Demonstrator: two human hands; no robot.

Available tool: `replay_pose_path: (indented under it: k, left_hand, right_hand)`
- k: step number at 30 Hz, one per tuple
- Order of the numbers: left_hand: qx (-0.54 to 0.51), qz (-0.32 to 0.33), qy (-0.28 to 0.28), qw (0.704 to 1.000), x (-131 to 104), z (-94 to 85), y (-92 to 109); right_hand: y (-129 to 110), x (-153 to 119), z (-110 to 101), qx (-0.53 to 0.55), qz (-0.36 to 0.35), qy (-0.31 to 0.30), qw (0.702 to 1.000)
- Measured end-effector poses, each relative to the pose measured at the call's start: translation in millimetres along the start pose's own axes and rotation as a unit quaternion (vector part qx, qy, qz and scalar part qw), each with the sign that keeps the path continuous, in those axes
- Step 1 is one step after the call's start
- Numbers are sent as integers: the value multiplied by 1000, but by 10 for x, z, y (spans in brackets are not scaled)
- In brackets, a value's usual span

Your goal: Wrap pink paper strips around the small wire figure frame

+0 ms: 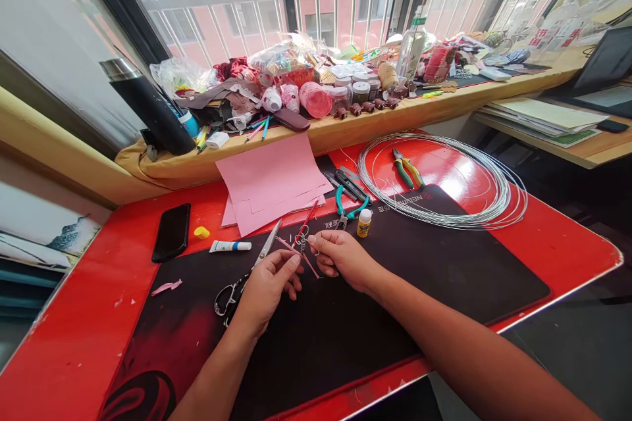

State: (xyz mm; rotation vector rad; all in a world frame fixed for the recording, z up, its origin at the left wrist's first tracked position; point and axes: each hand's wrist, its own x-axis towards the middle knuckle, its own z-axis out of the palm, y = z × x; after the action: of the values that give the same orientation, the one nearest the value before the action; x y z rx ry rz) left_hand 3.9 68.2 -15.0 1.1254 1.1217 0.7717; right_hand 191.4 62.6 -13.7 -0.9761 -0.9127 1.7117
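Above the black desk mat (345, 335), my left hand (266, 283) is closed, thumb against fingers, on a thin wire piece (311, 267) partly covered in pink. Small curled loops show at its upper part. My right hand (343, 258) pinches at the wire from the other side; its fingertips are close to the left ones, and what exactly lies between them is too small to make out. Scissors (269, 241) with dark handles lie partly behind my left hand. Beyond my right hand are a small yellow bottle (364, 223) with a white cap and teal-handled pliers (351, 210).
Pink paper sheets (271, 174), a box cutter (349, 185), yellow-green pliers (409, 168) and a wire coil (494, 194) lie farther back. Leftward are a phone (171, 232), a glue tube (230, 246) and a yellow cap (201, 232). A thermos (148, 105) stands on the crowded windowsill.
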Motion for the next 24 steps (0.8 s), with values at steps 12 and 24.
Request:
replay_pose_path:
  k: [12, 24]
  left_hand:
    - [88, 41, 27, 995, -4, 30, -27]
    - [113, 43, 38, 992, 16, 1, -78]
  right_hand:
    - [43, 6, 8, 7, 4, -17, 1000]
    - [67, -3, 15, 6, 11, -33, 999]
